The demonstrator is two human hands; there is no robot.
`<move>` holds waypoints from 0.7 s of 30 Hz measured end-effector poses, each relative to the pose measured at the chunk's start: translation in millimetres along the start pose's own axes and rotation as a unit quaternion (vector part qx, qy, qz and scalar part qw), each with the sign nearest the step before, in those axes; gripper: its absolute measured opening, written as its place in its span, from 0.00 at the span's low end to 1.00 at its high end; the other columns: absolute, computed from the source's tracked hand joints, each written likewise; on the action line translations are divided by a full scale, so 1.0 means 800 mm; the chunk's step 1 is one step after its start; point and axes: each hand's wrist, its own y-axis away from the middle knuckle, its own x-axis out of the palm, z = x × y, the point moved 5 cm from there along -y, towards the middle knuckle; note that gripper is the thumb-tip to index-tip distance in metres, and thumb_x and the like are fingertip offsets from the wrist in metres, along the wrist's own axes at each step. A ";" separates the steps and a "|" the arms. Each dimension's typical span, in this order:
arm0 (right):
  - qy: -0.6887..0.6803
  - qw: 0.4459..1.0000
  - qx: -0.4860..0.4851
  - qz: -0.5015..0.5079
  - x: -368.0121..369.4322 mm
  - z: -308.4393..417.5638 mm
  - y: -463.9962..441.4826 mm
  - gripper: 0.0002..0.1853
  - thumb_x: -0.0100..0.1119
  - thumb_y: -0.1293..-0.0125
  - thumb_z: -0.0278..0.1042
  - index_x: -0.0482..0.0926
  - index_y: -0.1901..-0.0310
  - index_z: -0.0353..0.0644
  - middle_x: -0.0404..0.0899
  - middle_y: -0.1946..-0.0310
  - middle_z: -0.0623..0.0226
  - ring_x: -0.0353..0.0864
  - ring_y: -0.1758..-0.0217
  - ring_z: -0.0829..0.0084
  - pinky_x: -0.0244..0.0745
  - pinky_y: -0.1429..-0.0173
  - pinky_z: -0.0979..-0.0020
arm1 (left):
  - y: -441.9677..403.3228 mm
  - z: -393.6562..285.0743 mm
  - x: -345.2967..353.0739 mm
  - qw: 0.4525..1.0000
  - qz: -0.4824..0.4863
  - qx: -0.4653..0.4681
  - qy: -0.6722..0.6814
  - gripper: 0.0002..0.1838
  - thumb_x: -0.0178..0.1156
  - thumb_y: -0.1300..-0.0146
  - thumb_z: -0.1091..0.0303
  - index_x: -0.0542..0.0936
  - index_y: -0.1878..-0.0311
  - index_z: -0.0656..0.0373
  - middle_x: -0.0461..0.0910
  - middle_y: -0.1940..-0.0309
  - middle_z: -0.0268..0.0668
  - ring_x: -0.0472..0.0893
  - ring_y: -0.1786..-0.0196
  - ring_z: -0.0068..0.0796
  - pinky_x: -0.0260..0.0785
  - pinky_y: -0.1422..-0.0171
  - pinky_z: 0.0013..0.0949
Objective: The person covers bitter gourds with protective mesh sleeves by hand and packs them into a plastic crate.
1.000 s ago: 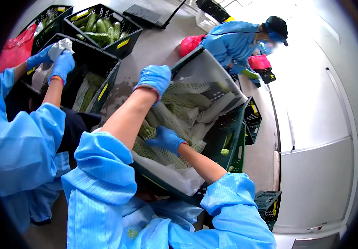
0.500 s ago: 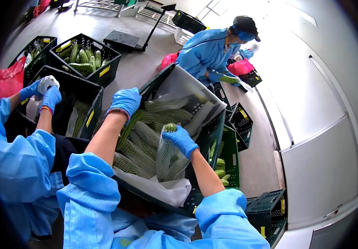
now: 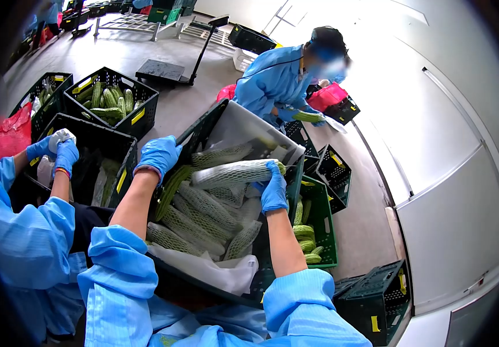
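A large dark green crate (image 3: pixel 207 126) stands tilted in front of me, lined with a white sheet (image 3: pixel 233 276). My left hand (image 3: pixel 161 159), in a blue glove, is closed on the crate's upper left rim. My right hand (image 3: pixel 274 189), also gloved, grips the right end of a long green gourd (image 3: pixel 235 174) sleeved in white foam net. This gourd lies nearly level over the others. Beneath it rest several netted gourds (image 3: pixel 206 206). A bare ridged gourd (image 3: pixel 173 189) lies along the left side. Some of my right fingers are hidden behind the held gourd.
At the left, a co-worker's gloved hands (image 3: pixel 64 151) hold something white over a black crate (image 3: pixel 107 136). Another person (image 3: pixel 272 78) ahead holds a gourd (image 3: pixel 307 117). A crate of gourds (image 3: pixel 139 118), a platform scale (image 3: pixel 162 70) and a green crate (image 3: pixel 326 228) stand around.
The netted gourd in my right hand has gone from upright to nearly level and moved up in the crate. My left hand stays at the rim. The view has shifted slightly.
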 end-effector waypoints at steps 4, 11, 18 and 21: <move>-0.108 0.994 0.002 -0.034 -0.013 -0.005 -0.009 0.22 0.65 0.39 0.45 0.76 0.45 0.47 0.78 0.50 0.61 0.80 0.48 0.62 0.82 0.49 0.54 | 0.008 -0.007 -0.012 0.995 -0.077 0.046 0.031 0.15 0.58 0.34 0.55 0.81 0.61 0.58 0.83 0.66 0.50 0.83 0.60 0.54 0.75 0.55 0.50; -0.212 0.976 -0.019 -0.048 -0.027 -0.006 -0.026 0.26 0.67 0.42 0.37 0.73 0.42 0.46 0.76 0.48 0.60 0.78 0.46 0.58 0.80 0.47 0.52 | 0.029 -0.056 -0.047 0.977 -0.109 0.180 -0.036 0.12 0.60 0.38 0.59 0.82 0.60 0.58 0.81 0.64 0.48 0.82 0.57 0.48 0.74 0.51 0.48; -0.224 0.967 -0.123 -0.022 -0.012 0.014 -0.007 0.24 0.68 0.41 0.39 0.76 0.44 0.42 0.79 0.50 0.60 0.79 0.48 0.61 0.80 0.50 0.58 | 0.067 -0.152 -0.035 0.919 0.138 0.090 0.359 0.24 0.58 0.33 0.50 0.80 0.44 0.61 0.83 0.51 0.43 0.81 0.47 0.38 0.71 0.41 0.40; -0.249 0.955 -0.158 0.005 -0.003 0.030 0.005 0.24 0.66 0.40 0.32 0.74 0.42 0.42 0.79 0.49 0.60 0.80 0.47 0.63 0.81 0.47 0.60 | 0.084 -0.157 0.025 0.722 0.343 -0.130 0.586 0.33 0.53 0.30 0.41 0.71 0.33 0.56 0.76 0.42 0.46 0.76 0.41 0.44 0.69 0.39 0.48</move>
